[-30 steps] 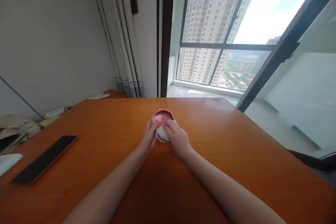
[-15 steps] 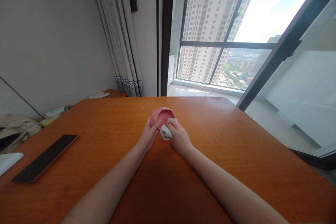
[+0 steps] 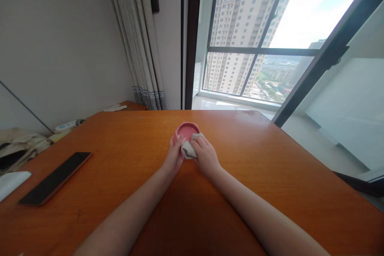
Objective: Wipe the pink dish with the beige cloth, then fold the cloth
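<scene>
A small pink dish (image 3: 186,129) with a round hollow and an angular rim is held over the middle of the wooden table. My left hand (image 3: 175,154) is closed on its left side, the thumb lying over the near rim. Bunched in my right hand (image 3: 206,154) is a whitish cloth (image 3: 188,150), pressed against the dish's near right edge. The cloth hides part of the rim, and the dish's underside is out of sight.
A dark phone-like slab (image 3: 55,179) lies on the table (image 3: 126,132) at the left, beside a white object (image 3: 13,183). Further back are a power strip (image 3: 64,126) and some crumpled fabric (image 3: 22,148). A curtain (image 3: 138,40) and a window (image 3: 255,51) stand beyond.
The pink dish has turned in my left hand and its hollow faces more upward. My right hand with the cloth stays at its near right edge. The view has shifted slightly.
</scene>
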`<state>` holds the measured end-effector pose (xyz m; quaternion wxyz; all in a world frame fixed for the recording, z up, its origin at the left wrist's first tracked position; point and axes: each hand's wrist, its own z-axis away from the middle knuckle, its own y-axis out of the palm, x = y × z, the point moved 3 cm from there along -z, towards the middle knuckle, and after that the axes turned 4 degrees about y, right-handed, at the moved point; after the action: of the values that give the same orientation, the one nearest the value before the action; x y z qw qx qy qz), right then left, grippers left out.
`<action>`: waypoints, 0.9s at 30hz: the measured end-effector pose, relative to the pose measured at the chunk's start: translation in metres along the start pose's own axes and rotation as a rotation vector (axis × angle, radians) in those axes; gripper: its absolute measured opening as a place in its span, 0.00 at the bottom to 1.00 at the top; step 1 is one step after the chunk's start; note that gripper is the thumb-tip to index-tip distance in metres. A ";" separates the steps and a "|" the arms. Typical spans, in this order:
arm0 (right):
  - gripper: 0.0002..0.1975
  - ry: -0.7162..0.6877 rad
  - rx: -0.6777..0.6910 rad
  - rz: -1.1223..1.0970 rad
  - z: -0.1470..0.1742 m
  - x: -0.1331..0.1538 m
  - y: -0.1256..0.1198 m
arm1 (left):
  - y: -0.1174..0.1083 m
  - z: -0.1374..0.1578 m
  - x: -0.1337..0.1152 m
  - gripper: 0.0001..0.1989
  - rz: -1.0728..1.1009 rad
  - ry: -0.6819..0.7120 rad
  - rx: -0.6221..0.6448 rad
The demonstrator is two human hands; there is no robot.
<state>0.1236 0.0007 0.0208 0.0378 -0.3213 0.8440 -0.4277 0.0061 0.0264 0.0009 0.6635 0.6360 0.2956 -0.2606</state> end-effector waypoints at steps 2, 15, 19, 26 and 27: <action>0.08 -0.090 0.045 -0.001 -0.001 -0.011 -0.005 | 0.000 -0.002 -0.003 0.25 -0.005 -0.044 0.063; 0.15 0.027 -0.013 -0.052 0.003 0.006 0.011 | -0.001 -0.001 -0.006 0.27 -0.110 0.070 -0.043; 0.09 -0.119 0.110 -0.016 0.001 -0.021 -0.001 | -0.014 -0.011 -0.011 0.42 -0.338 0.060 0.022; 0.15 -0.102 0.061 -0.045 0.002 0.001 0.007 | -0.023 -0.012 -0.008 0.31 -0.354 0.189 -0.153; 0.15 -0.062 0.024 -0.045 0.002 0.006 0.009 | -0.018 -0.008 -0.007 0.30 -0.303 0.198 -0.160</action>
<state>0.1148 -0.0001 0.0145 0.0580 -0.3529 0.8298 -0.4284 -0.0126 0.0335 -0.0068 0.6328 0.5521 0.4714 -0.2694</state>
